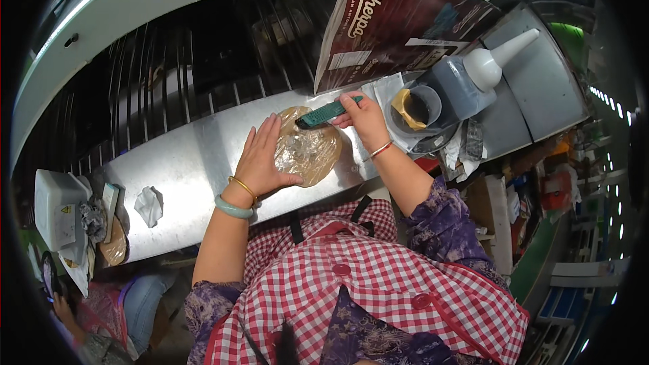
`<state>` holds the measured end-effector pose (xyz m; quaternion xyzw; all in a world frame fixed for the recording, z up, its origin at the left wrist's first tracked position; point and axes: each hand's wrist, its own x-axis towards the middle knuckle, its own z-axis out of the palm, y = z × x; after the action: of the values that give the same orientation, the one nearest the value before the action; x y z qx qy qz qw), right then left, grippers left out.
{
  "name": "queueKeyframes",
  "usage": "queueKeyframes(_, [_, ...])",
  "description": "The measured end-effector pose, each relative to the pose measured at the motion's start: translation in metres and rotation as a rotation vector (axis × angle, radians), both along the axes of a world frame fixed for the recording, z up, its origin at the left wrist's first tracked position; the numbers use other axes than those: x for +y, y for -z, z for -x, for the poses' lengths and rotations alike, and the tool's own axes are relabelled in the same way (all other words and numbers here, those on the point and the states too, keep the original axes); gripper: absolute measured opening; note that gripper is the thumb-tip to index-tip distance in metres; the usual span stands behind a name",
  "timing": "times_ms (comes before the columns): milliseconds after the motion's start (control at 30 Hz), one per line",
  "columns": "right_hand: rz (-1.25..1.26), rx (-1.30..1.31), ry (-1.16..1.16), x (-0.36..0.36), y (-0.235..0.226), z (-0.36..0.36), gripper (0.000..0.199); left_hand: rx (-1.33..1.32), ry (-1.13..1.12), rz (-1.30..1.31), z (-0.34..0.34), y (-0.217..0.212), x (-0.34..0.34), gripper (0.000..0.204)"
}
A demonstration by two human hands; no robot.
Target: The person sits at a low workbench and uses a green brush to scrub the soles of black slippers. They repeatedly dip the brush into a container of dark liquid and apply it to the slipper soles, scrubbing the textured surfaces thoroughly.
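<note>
A round brown disc (312, 155), shiny as if wrapped in clear film, lies on the metal work surface in front of me. My left hand (265, 155) rests on its left side, fingers stretched out and thumb along the near edge. Closed round a green handheld tool (323, 113) is my right hand (364, 118). The tool's dark tip meets the disc's far part; its exact kind is not clear. Right of that hand stands a cup (427, 103) with dark contents and a yellow-brown piece at its rim.
A dark red printed panel (405, 27) stands behind the hands. A squeeze bottle (466, 88) with a white nozzle is beside the cup. Crumpled white paper (148, 207) and a pale plastic container (57, 203) are at left. Dark bars line the far side. Another person (115, 311) is at lower left.
</note>
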<state>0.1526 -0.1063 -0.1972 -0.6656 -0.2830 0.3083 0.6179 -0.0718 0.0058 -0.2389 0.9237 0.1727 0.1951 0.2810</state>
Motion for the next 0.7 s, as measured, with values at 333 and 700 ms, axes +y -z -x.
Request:
queueKeyframes(333, [0.153, -0.747, -0.002, -0.01, -0.007, 0.005, 0.018, 0.036, 0.006, 0.016, 0.006, -0.001, 0.001, 0.126])
queueKeyframes(700, [0.046, -0.943, -0.018, -0.03, -0.051, 0.036, 0.014, 0.013, -0.006, -0.004, 0.008, 0.003, 0.003, 0.125])
